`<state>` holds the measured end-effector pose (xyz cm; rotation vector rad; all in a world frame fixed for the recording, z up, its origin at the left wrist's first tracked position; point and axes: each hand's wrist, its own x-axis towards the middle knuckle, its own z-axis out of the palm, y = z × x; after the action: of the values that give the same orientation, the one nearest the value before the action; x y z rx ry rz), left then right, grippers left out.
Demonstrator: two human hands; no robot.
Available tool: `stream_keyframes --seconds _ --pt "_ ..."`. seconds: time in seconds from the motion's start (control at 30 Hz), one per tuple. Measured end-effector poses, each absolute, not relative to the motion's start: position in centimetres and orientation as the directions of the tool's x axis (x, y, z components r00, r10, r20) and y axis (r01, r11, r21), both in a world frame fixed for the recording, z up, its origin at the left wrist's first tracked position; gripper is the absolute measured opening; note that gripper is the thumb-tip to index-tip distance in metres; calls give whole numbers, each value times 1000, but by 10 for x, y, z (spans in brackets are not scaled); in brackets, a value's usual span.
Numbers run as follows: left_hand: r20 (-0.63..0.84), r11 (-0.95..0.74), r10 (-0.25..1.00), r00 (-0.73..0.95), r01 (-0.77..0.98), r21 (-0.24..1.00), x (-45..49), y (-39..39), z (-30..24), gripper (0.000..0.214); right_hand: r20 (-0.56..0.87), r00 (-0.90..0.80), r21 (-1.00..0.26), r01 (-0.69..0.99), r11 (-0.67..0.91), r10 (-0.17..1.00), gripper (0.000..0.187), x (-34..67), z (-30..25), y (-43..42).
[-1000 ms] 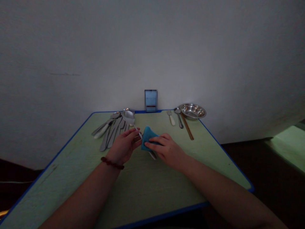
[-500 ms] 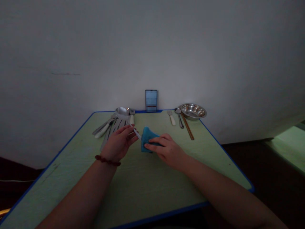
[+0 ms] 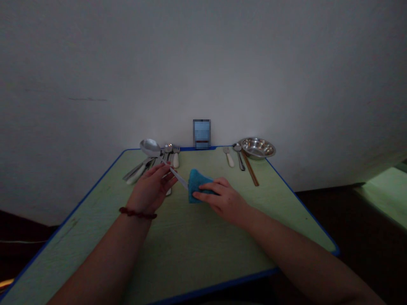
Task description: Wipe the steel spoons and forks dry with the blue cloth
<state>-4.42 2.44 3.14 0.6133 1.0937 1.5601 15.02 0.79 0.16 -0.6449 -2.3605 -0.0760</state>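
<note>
My left hand [image 3: 152, 184], with a dark red bead bracelet at the wrist, grips the thin handle of a large metal serving spoon [image 3: 150, 147]. The spoon's round bowl points up and left, beyond my fingers. My right hand [image 3: 222, 197] is closed on a folded blue cloth [image 3: 194, 186]. The handle's near end runs into that cloth, and its tip is hidden there. Below and behind the left hand lie several knives and other cutlery with white or metal handles [image 3: 136, 174], partly covered by it. A white-handled fork [image 3: 176, 157] lies just right of the spoon.
On the right of the green table [image 3: 203, 245] lie a small white-handled fork [image 3: 229, 158], a metal spoon [image 3: 239, 156] and wooden chopsticks [image 3: 250, 168]. A steel bowl [image 3: 257, 148] stands at the far right corner. A blurred screen device [image 3: 202, 134] leans against the wall.
My left hand has moved left with the serving spoon, whose bowl has shifted left too. More of the handle shows outside the cloth. My right hand with the cloth has stayed almost in place.
</note>
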Motion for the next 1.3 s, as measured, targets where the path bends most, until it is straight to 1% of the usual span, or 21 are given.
stream_keyframes --seconds 0.1,0.23,0.33,0.43,0.53,0.6,0.7,0.77,0.83,0.93,1.03,1.17,1.3 --pt "-134 -26 944 -301 -472 881 -43 24 33 9 634 -633 -156 459 875 444 30 152 2 8" --pt "-127 -48 931 -341 -462 886 -42 23 35 9 614 -615 -253 440 862 495 34 153 0 12" --pt "-125 -53 929 -349 -458 887 -41 24 35 8 608 -572 -356 424 833 551 40 153 -2 15" --pt "-134 -39 933 -333 -464 885 -41 24 34 9 593 -484 -494 412 766 643 42 152 -4 18" --pt "-123 -44 937 -327 -459 887 -41 24 34 9 546 -356 -642 404 651 759 41 151 -7 20" --pt "-104 -57 942 -319 -457 888 -41 24 33 9 473 -261 -757 368 539 842 39 151 -10 22" --pt "-97 -53 952 -291 -466 883 -40 24 33 9 276 -158 -922 237 307 948 30 149 -16 26" --pt "-102 -43 956 -276 -473 880 -39 23 33 9 146 -121 -982 103 159 982 24 148 -19 28" --pt "-111 -31 958 -266 -479 877 -37 22 33 9 37 -113 -998 -52 32 993 21 145 -18 28" --pt "-144 4 957 -253 -483 875 -33 20 34 9 -131 -121 -950 -268 -159 984 20 140 -11 26" --pt "-162 40 962 -219 -475 879 -30 18 33 10 -240 -158 -879 -382 -283 958 18 136 -3 24" --pt "-154 59 972 -175 -455 889 -29 17 32 8 -281 -221 -813 -463 -354 934 21 134 2 22" --pt "-143 77 982 -124 -429 900 -28 16 30 7 -236 -267 -788 -510 -345 934 24 132 3 20"
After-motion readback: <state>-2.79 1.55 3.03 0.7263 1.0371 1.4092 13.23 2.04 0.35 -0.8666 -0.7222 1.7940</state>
